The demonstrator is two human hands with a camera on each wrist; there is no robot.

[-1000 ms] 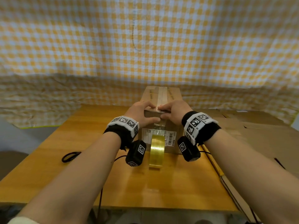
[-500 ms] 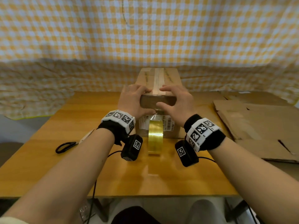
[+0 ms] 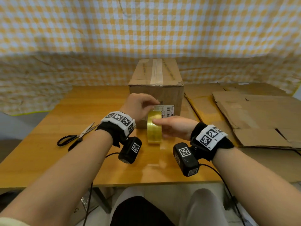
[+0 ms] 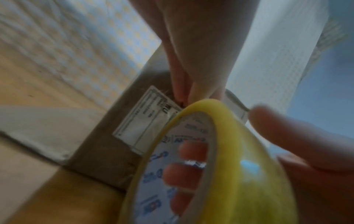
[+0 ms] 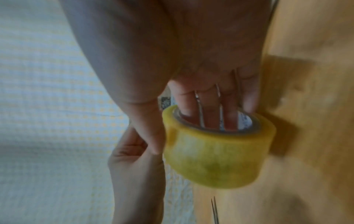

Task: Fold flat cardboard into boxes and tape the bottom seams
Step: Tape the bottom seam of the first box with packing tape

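Glossy yellow tape roll (image 3: 154,127): my right hand (image 3: 176,128) hooks fingers through its core; my left hand (image 3: 140,106) pinches tape against the cardboard box (image 3: 156,79).

A translucent yellow tape roll (image 3: 154,127) is seen before a brown cardboard box (image 3: 156,82) marked with a white label (image 3: 166,110). The table (image 3: 48,144) is honey-coloured wood, the scissors (image 3: 71,139) black-handled, and the backdrop cloth (image 3: 146,30) checked yellow and white.

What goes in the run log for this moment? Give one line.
right hand: fingers through yellow tape roll | left hand: pinching at roll top | brown cardboard box: top seam taped
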